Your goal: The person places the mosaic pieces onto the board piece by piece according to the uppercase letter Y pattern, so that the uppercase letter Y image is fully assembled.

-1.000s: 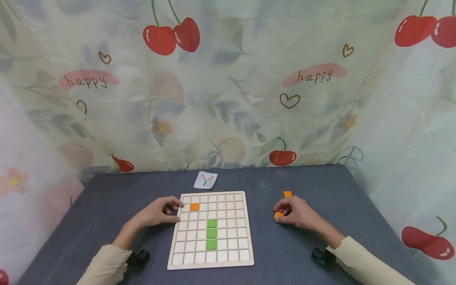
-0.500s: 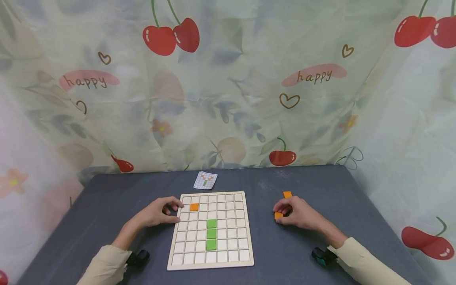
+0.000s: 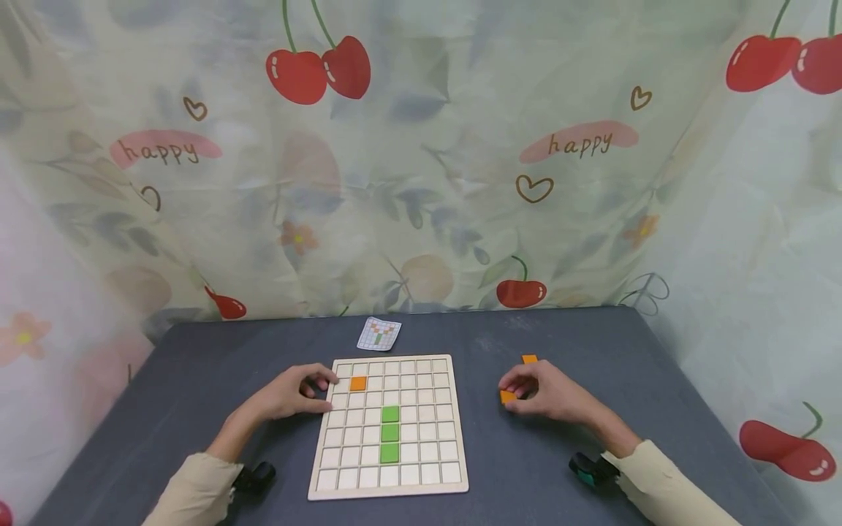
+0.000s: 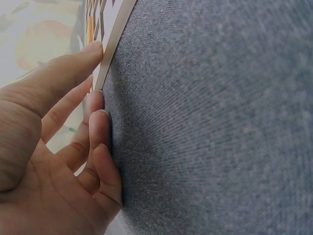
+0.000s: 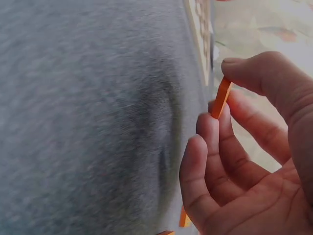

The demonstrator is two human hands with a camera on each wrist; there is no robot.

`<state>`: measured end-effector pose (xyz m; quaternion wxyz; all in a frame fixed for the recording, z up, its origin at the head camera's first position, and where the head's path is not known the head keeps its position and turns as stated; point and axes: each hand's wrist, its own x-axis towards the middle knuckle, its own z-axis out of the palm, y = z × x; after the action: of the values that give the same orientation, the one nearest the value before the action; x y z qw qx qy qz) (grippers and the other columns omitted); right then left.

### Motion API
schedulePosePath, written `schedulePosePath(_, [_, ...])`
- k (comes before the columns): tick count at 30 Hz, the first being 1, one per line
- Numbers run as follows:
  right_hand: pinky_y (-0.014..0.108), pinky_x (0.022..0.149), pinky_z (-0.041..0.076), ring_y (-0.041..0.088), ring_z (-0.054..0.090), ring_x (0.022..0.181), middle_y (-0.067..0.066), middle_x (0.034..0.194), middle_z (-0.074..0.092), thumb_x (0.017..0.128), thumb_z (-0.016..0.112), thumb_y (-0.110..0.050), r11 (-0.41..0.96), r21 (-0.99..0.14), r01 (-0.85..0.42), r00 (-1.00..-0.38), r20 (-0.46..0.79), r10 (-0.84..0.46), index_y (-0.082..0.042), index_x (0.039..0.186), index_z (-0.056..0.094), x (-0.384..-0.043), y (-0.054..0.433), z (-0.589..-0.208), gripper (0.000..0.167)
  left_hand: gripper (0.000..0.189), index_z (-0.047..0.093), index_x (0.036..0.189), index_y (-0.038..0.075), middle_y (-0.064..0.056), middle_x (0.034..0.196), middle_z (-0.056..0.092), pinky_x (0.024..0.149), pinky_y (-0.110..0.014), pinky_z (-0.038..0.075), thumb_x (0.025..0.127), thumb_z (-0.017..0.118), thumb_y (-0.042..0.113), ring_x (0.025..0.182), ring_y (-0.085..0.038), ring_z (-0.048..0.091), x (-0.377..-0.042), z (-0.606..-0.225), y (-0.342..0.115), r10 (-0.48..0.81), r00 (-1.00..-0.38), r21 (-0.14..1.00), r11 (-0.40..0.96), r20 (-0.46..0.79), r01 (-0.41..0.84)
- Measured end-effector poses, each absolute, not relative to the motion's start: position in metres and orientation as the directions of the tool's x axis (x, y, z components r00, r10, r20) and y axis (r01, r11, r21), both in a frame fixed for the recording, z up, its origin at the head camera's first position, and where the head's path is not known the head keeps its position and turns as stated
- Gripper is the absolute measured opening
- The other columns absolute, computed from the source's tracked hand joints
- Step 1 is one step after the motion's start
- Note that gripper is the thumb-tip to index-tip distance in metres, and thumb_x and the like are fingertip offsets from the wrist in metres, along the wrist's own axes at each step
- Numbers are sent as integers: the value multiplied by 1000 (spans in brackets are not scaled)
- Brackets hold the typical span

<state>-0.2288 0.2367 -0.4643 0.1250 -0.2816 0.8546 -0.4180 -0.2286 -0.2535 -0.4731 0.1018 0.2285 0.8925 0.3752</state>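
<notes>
My left hand rests at the left edge of a pale wooden grid board. In the left wrist view its thumb touches the board's rim, with the other fingers loosely bent alongside. An orange tile sits near the board's upper left, and a column of green tiles stands near the middle. My right hand is right of the board, pinching a thin orange tile between thumb and fingertips, raised off the cloth. Behind that hand, another orange tile lies partly hidden.
A small printed card with a coloured grid pattern lies behind the board. Dark grey cloth covers the table. A patterned curtain hangs behind it. More orange pieces show low in the right wrist view.
My right hand has shifted slightly left with the orange tile, away from the tile behind it. The left hand and board stay as they were.
</notes>
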Motion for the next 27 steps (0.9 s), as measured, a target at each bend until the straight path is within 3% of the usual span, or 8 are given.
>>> schedulePosePath(11, [33, 74, 55, 25, 68, 84, 11, 107, 69, 92, 77, -10, 322, -867, -381, -746, 82, -661, 3, 112, 69, -230, 228, -467, 26, 38, 68, 118, 4, -7, 99, 57, 73, -31, 43, 86, 84, 14, 83, -22, 53, -228, -475, -253, 476, -879, 710, 625, -15, 326])
schedulePosePath(27, [31, 71, 55, 23, 66, 79, 10, 109, 69, 92, 76, -7, 274, -878, -392, -731, 117, -672, -1, 115, 71, -235, 189, -466, 25, 38, 68, 118, 5, -6, 100, 58, 75, -32, 45, 86, 85, 15, 86, -23, 53, -230, -477, -256, 475, -880, 708, 625, -11, 329])
